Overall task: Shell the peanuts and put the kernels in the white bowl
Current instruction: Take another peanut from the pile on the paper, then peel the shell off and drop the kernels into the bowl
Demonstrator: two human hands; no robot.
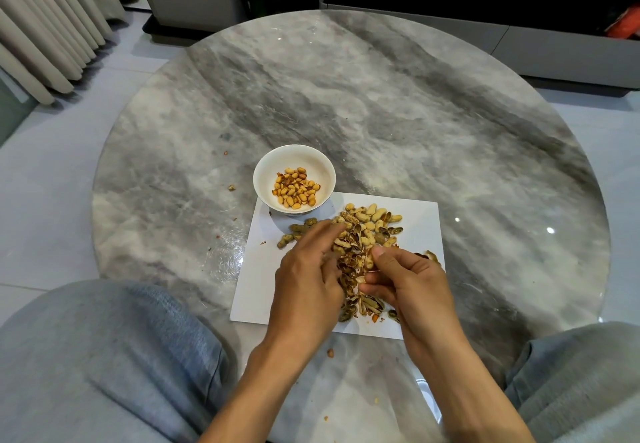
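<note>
Near the front edge of the round marble worktop (pixel 381 96), the right hand (pixel 412 280) pinches a peanut shell (pixel 367 271) in a clenched grip. The left hand (pixel 308 269) reaches loose-fingered over the peanuts (pixel 370 217) on the white paper (pixel 415 234). Kernels (pixel 294 189) lie in the white bowl (pixel 273 169) at the paper's far left corner.

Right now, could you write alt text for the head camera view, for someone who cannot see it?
Two bare hands, left hand and right hand, work over a pile of peanuts and broken shells on white paper. A white bowl of kernels sits beyond on a round marble table.
</note>
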